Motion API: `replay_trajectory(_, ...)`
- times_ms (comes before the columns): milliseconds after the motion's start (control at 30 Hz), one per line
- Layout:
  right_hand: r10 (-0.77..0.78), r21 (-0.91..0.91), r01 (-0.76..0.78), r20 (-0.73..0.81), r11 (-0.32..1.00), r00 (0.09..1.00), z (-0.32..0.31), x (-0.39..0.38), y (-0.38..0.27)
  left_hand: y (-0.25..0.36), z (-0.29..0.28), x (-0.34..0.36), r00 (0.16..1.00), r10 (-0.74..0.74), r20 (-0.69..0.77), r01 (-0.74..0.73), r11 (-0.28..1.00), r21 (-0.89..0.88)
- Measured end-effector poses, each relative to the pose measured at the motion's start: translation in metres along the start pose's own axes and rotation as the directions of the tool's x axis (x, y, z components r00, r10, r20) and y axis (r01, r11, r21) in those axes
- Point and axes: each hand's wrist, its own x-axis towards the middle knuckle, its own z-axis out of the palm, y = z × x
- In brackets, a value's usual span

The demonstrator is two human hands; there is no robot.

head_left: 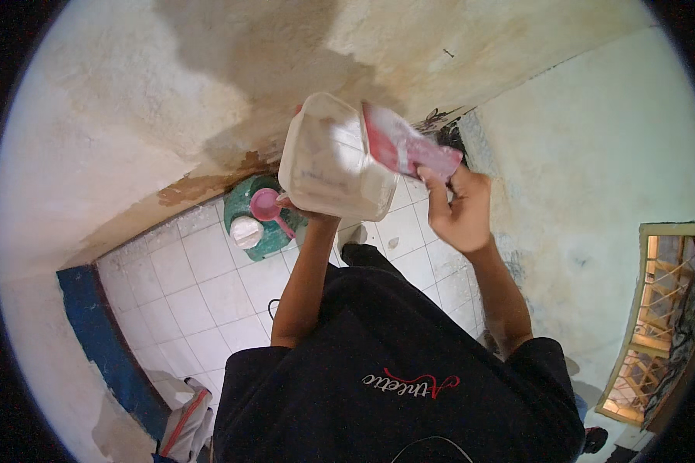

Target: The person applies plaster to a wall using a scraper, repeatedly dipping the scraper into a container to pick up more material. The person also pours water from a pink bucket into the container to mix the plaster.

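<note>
My left hand [307,210] grips a translucent plastic container [328,197] by its lower left side, most of the fingers hidden behind it. The container is tilted so that its open inside shows, with whitish smears in it. Beside its right rim, my right hand [465,208] is closed round a flat red-pink scraper [409,145]. White paste covers much of the scraper's face. Its broad end overlaps the container's right rim in view; I cannot tell whether they touch. Slight blur lies over the right hand.
Below the container, on the white tiled floor [224,297], stands a green jerrycan-like vessel [243,194] with a pink dipper [264,204] and a white round piece [246,232]. A stained wall [239,116] rises ahead. A latticed window [649,316] and a white sack [189,420] flank me.
</note>
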Motion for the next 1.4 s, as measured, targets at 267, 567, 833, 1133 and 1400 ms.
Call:
replay_trajectory(267,0.037,-0.075,-0.027,0.134,0.997,0.99,0.002,-0.03,-0.009,-0.002,0.004,0.001,0.999,0.015,-0.031,-0.013,0.998,0.063)
replay_trajectory(567,-0.028,-0.179,0.046,0.103,0.983,0.994,-0.005,-0.018,-0.007,-0.005,0.0,-0.001,0.998,0.026,-0.054,-0.02,0.995,0.098)
replay_trajectory(833,-0.012,-0.189,0.016,0.024,0.982,1.0,-0.012,-0.009,-0.005,-0.017,-0.006,-0.003,0.996,-0.066,-0.058,0.072,0.992,0.102)
replay_trajectory(1133,-0.118,-0.088,0.129,0.121,0.988,0.986,0.01,-0.018,-0.016,-0.022,-0.019,-0.003,0.991,-0.112,-0.067,0.119,0.987,0.104)
replay_trajectory(1400,-0.056,-0.1,0.066,0.101,0.993,0.993,-0.006,0.0,-0.021,-0.007,-0.024,0.002,0.993,-0.105,-0.054,0.111,0.986,0.121)
